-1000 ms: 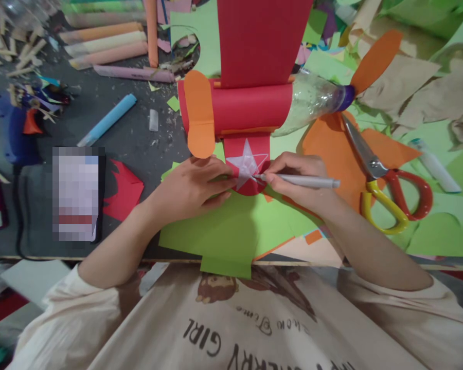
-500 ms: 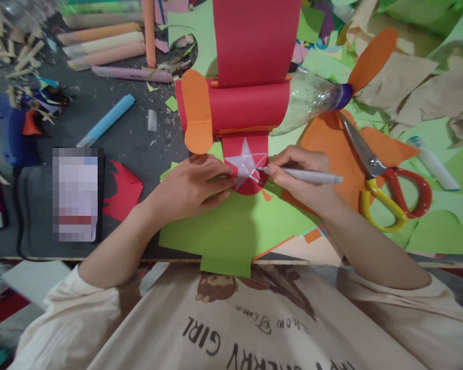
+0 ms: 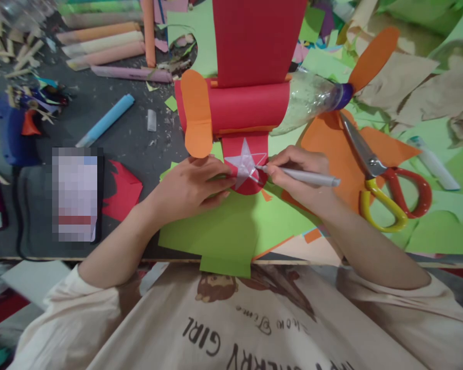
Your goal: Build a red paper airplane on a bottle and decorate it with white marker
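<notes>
A grey-white marker (image 3: 312, 177) is pinched in my right hand (image 3: 303, 172), its tip on a pale, silvery star (image 3: 246, 159) partly coloured in. The star is on a rounded red paper flap (image 3: 250, 187) that extends from a plastic bottle (image 3: 306, 100) wrapped in red paper (image 3: 247, 107). At the flap's left edge my left hand (image 3: 196, 185) lies with fingers stretched out, fingertips resting on the paper. An orange paper strip (image 3: 197, 113) sits across the wrapped end of the bottle, and an orange paper blade (image 3: 374, 61) stands at its purple cap (image 3: 344, 96).
Scissors (image 3: 376, 167) with red and yellow handles lie at right on orange paper (image 3: 332, 149). Green sheets (image 3: 216, 226) spread beneath my hands. At left are a phone (image 3: 77, 195), a blue marker (image 3: 106, 121), a glue gun (image 3: 17, 136) and red scrap (image 3: 123, 190). Several markers (image 3: 104, 43) lie behind.
The marker in my right hand has shifted slightly to the left over the star. The large red paper panel at the top leans a little more to the right. My left hand stays put.
</notes>
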{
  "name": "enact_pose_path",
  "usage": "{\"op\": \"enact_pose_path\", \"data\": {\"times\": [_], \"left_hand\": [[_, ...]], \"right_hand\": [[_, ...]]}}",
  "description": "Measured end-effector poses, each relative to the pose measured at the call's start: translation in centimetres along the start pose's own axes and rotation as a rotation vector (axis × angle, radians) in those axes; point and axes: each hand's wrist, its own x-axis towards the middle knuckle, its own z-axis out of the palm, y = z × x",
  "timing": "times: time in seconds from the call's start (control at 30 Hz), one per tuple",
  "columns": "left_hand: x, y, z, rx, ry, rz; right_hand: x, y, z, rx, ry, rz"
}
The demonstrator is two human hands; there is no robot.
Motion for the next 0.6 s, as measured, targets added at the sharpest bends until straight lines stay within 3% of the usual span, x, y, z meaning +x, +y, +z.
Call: {"op": "enact_pose_path", "data": {"times": [0.17,0.33,0.43,0.6], "left_hand": [[0.0,0.0,0.0,0.022,0.035,0.024],[0.0,0.0,0.0,0.012,-0.002,0.002],[0.0,-0.1,0.0,0.011,-0.017,-0.002],[0.1,-0.1,-0.1,0.031,0.042,0.038]], "right_hand": [[0.0,-0.3,0.0,0.001,-0.099,0.017],[0.6,0.6,-0.3,0.129,0.069,0.037],[1.0,1.1,-0.5,0.180,0.016,0.073],[1.4,0.4,-0.7,0.052,-0.062,0.151]]}}
